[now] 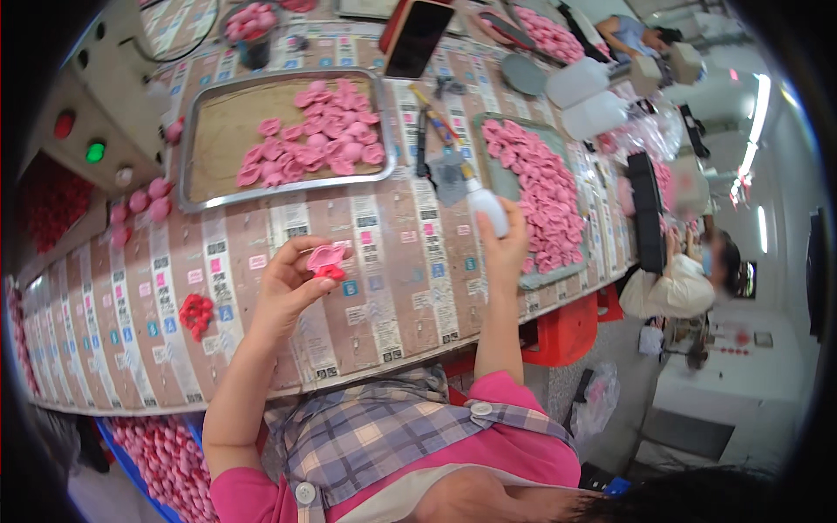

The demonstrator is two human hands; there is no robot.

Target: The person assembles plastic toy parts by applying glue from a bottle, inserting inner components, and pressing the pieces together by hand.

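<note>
My left hand [288,283] pinches a small cupped pink piece [326,258] with a red part at its lower end, held up over the table. In my right hand [507,246] is a white squeeze bottle [485,207] with a yellowish tip, which leans up and to the left. Beyond my left hand lies a metal tray [218,131] partly filled with pink cupped pieces and balls. Close to my right hand, a grey-green tray [547,137] carries many pink curled pieces [536,196]. A small heap of red pieces [196,315] sits left of my left hand.
Pink balls [139,202] lie beside a machine box with a green button [95,152]. A phone [418,39] stands at the back, near slim tools [425,144]. A blue crate [161,501] is at lower left, a red stool [562,336] at right. Another person [684,283] works farther right.
</note>
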